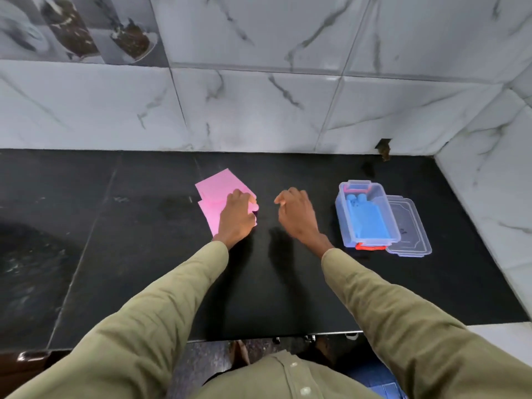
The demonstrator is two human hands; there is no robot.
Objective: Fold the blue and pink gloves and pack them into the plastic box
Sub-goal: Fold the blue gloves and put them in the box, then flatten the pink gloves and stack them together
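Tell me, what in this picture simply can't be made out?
- Head view: part of the pink gloves lies under the left hand, so their fold there is hidden.
- Head view: the blue gloves sit in the plastic box; how many layers lie beneath cannot be seen.
- Head view: the right hand hides its own palm; nothing shows in it.
- Head view: the sink is cut off by the left edge.

Long olive-green sleeves [178,286] cover both arms down to the wrists. The matching shirt front [288,378] closes with small pale buttons [305,390]. Both hands are bare.
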